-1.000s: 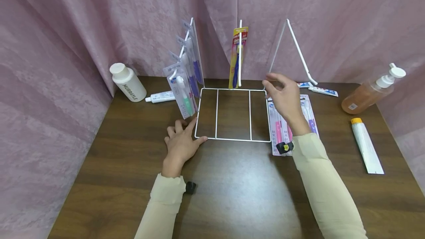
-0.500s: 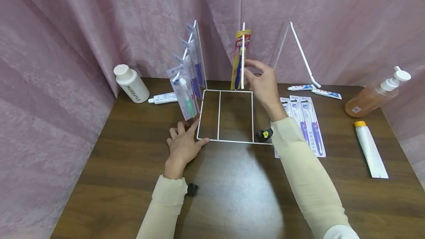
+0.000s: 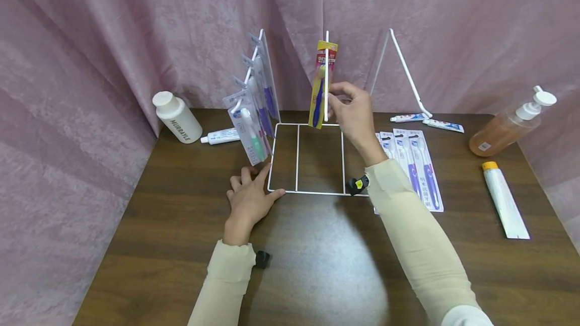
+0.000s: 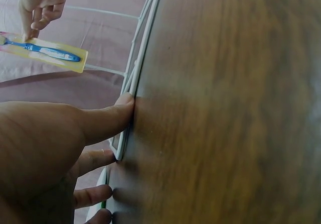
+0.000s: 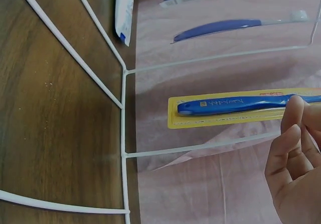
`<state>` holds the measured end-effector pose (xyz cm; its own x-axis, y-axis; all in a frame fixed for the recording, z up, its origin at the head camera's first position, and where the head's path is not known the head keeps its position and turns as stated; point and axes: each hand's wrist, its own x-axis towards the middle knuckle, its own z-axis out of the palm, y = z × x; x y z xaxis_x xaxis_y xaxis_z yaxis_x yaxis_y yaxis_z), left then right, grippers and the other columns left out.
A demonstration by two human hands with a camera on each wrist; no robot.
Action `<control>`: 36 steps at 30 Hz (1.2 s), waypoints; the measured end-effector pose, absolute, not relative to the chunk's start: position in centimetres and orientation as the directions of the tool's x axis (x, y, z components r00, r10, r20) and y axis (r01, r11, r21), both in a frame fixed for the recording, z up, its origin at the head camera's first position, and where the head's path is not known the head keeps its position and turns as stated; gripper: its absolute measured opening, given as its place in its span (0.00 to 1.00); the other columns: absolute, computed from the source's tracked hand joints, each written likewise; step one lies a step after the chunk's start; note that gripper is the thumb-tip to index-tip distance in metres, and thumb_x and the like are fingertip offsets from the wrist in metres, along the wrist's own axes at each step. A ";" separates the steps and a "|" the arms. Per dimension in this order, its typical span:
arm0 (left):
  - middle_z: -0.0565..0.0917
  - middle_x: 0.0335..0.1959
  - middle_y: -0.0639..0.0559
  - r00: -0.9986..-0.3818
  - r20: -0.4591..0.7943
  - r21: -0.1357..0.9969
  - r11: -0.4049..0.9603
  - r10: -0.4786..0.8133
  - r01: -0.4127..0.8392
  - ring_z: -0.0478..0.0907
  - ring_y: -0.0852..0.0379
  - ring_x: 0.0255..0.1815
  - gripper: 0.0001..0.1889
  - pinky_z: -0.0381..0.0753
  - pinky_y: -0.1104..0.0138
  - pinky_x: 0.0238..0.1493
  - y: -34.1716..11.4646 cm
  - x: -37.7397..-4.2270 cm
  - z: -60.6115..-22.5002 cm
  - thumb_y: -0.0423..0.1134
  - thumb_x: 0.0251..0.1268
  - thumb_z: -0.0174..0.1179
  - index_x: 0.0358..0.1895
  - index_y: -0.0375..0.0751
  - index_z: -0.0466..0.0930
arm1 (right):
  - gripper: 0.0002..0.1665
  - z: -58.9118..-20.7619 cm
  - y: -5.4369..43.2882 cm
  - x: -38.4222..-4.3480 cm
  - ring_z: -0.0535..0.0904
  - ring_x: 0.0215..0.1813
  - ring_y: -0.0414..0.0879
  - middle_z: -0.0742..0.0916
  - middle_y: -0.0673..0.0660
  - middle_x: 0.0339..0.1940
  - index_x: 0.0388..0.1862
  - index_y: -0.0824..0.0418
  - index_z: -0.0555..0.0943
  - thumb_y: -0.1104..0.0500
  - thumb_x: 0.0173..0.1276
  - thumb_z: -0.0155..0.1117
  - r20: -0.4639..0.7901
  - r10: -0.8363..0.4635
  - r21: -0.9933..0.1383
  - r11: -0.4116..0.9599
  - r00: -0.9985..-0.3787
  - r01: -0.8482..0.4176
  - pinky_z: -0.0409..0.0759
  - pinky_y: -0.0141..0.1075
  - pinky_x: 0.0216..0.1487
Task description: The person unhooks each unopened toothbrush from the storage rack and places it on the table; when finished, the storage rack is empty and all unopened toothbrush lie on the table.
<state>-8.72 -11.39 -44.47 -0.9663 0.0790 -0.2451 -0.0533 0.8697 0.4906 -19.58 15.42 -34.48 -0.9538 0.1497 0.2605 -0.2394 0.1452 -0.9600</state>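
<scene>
A white wire rack (image 3: 312,193) stands at the back of the table, its three prongs pointing up and forward. From the middle prong hangs a blue toothbrush in a yellow-and-red blister pack (image 3: 316,107). My right hand (image 3: 355,114) pinches that pack by its right edge, thumb and fingertips together, as the right wrist view shows. At the rack's front left corner, my left hand (image 3: 248,197) rests with fingers spread on the table, thumb (image 4: 113,116) on the base wire. Several packaged toothbrushes (image 3: 249,132) hang on the left prong. The right prong (image 3: 410,74) carries nothing.
Right of the rack lie packaged purple toothbrushes (image 3: 421,170), two small toothpaste tubes (image 3: 443,125), a yellow-capped tube (image 3: 505,200) and an amber pump bottle (image 3: 505,130). On the left are a white bottle (image 3: 178,117) and another tube (image 3: 221,136). A pink curtain (image 3: 204,29) hangs behind.
My right hand has moved left from beside the right prong to the yellow toothbrush pack and grasped its edge. The pack's lower end has swung slightly left. My left hand has stayed put.
</scene>
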 end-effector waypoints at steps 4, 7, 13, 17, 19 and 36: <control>0.62 0.86 0.34 -0.967 -0.243 0.491 0.870 0.081 -0.051 0.60 0.22 0.77 0.48 0.67 0.27 0.73 -11.3 -8.7 -44.5 0.65 0.78 0.70 0.94 0.59 0.61 | 0.13 -34.4 15.5 -19.2 0.81 0.23 0.33 0.89 0.45 0.37 0.56 0.79 0.89 0.70 0.81 0.69 0.268 0.156 -0.959 0.136 -0.951 -0.248 0.84 0.27 0.30; 0.61 0.86 0.33 -0.966 -0.245 0.491 0.870 0.082 -0.050 0.59 0.22 0.77 0.48 0.67 0.27 0.73 -11.3 -8.6 -44.5 0.65 0.78 0.70 0.94 0.59 0.61 | 0.13 -34.3 15.7 -18.9 0.81 0.22 0.34 0.89 0.42 0.34 0.56 0.80 0.88 0.70 0.81 0.69 0.273 0.166 -0.959 0.124 -0.948 -0.255 0.83 0.26 0.29; 0.61 0.87 0.33 -0.965 -0.250 0.487 0.872 0.084 -0.051 0.59 0.22 0.77 0.48 0.67 0.27 0.72 -11.1 -8.6 -44.3 0.64 0.78 0.71 0.94 0.57 0.61 | 0.12 -34.1 16.4 -18.3 0.80 0.23 0.33 0.90 0.41 0.34 0.56 0.80 0.86 0.71 0.81 0.69 0.289 0.206 -0.957 0.090 -0.935 -0.276 0.83 0.27 0.30; 0.61 0.86 0.32 -0.965 -0.251 0.483 0.874 0.074 -0.059 0.59 0.21 0.77 0.47 0.67 0.27 0.73 -10.9 -8.4 -44.0 0.62 0.79 0.72 0.94 0.57 0.62 | 0.11 -34.2 17.1 -17.8 0.80 0.23 0.31 0.89 0.38 0.33 0.55 0.81 0.85 0.71 0.82 0.68 0.288 0.219 -0.957 0.086 -0.932 -0.276 0.83 0.25 0.29; 0.62 0.85 0.32 -0.967 -0.246 0.476 0.878 0.071 -0.057 0.60 0.21 0.76 0.46 0.68 0.28 0.72 -10.8 -8.4 -43.9 0.61 0.79 0.72 0.93 0.56 0.63 | 0.12 -34.3 17.7 -17.5 0.80 0.22 0.31 0.89 0.38 0.31 0.54 0.80 0.86 0.69 0.82 0.68 0.281 0.218 -0.958 0.112 -0.935 -0.262 0.82 0.25 0.28; 0.62 0.85 0.33 -0.967 -0.245 0.487 0.871 0.063 -0.067 0.59 0.22 0.78 0.46 0.66 0.27 0.74 -11.0 -8.2 -43.5 0.61 0.80 0.71 0.93 0.55 0.63 | 0.20 -36.7 25.9 -12.7 0.83 0.36 0.31 0.86 0.34 0.34 0.60 0.72 0.92 0.56 0.84 0.71 0.066 0.255 -0.905 0.423 -0.965 0.050 0.82 0.24 0.39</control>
<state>-8.23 -10.96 -43.47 -0.9674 0.0632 -0.2454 -0.0666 0.8710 0.4867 -12.70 25.86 -36.67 -0.9647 0.2552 0.0657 0.0502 0.4228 -0.9048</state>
